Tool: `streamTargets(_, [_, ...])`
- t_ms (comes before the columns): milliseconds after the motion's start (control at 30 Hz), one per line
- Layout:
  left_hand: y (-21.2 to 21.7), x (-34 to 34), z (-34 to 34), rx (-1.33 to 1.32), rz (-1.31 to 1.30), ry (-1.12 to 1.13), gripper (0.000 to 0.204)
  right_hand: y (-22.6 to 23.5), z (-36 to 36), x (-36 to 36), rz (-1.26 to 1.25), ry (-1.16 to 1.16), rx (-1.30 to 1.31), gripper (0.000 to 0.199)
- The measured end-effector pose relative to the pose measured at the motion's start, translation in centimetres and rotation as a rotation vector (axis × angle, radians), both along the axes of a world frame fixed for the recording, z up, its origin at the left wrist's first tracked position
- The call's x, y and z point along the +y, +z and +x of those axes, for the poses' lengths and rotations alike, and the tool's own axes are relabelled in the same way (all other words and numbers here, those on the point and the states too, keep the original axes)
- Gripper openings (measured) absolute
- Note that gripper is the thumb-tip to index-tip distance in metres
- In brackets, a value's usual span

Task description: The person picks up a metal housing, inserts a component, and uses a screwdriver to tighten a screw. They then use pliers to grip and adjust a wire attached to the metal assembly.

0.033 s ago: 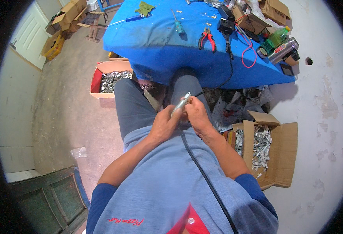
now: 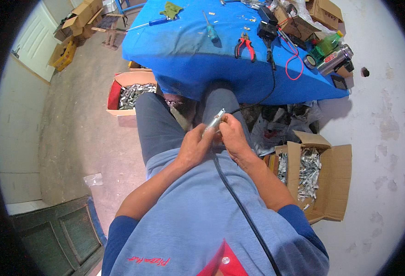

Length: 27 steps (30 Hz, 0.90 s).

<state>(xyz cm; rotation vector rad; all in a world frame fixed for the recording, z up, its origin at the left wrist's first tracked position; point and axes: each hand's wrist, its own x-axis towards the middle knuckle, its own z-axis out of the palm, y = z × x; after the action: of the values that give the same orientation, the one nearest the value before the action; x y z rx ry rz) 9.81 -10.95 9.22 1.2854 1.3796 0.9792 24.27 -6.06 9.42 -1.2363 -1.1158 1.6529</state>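
Observation:
Over my lap, my left hand (image 2: 196, 145) is closed round a slim silvery metal piece (image 2: 217, 117); its far end pokes out past my fingers. Against its right side my right hand (image 2: 234, 137) is closed too, thumb and fingers bent in on the piece. My fingers hide the piece's lower part, and I cannot tell its exact kind. A black cable (image 2: 239, 202) runs up over my shirt and passes in under my hands. Another dark cord (image 2: 262, 100) drops from the table to just behind my right hand.
A blue-covered table (image 2: 184, 69) stands ahead, bearing red-handled pliers (image 2: 244, 48), a green screwdriver (image 2: 211, 33), a blue-handled screwdriver (image 2: 158, 22) and a steel flask (image 2: 333, 60). One box (image 2: 115, 96) of small metal parts is at left, an open carton (image 2: 338, 184) of silvery pieces at right.

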Motion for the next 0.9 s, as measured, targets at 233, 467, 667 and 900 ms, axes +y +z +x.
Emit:
streamTargets(233, [-1.0,0.0,0.4,-0.379,0.006,0.041,0.048,0.8,-0.4,-1.4,-0.088,-0.114,0.135,0.022])
streamTargets(467, [0.0,0.2,-0.3,-0.481,-0.174,0.084,0.053,2.4,-1.1,-1.3,0.141,0.006,-0.130,0.028])
streamTargets(667, [0.2,0.5,-0.9,-0.491,-0.235,0.028,0.056,1.4,-1.1,0.0,0.227,0.038,-0.231,0.033])
streamTargets(900, [0.2,0.4,-0.1,-0.417,-0.069,0.077,0.053,0.8,-1.2,0.5,0.302,0.054,-0.354,0.025])
